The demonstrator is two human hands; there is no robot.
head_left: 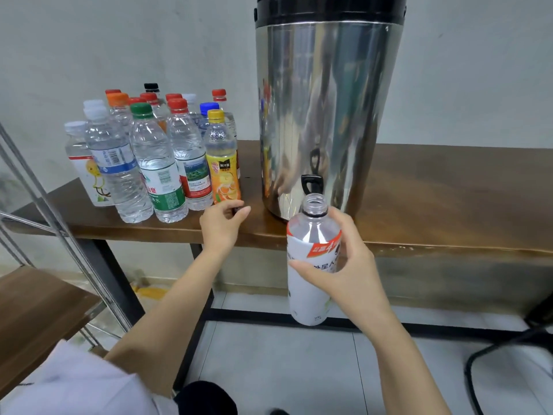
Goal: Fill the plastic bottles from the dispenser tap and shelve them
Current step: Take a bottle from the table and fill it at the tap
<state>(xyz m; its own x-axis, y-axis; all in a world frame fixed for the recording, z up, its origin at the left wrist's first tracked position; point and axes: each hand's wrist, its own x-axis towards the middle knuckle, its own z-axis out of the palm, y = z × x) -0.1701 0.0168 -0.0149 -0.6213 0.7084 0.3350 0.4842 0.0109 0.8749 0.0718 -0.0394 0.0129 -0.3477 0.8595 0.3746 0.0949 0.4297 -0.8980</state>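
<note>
Open bottle held under the tap, looks empty.
Your right hand (347, 265) wraps the white-labelled bottle (305, 295) mid-body, its mouth just below the black tap (311, 183) of the steel dispenser (329, 115). Thin plastic: light now, likely to dent if squeezed, heavier and slicker once full. Grip at the label, firm but not tight. Your left hand (220, 226) pinches a small dark piece (238, 208), probably the cap, at the table (449, 190) edge.
</note>
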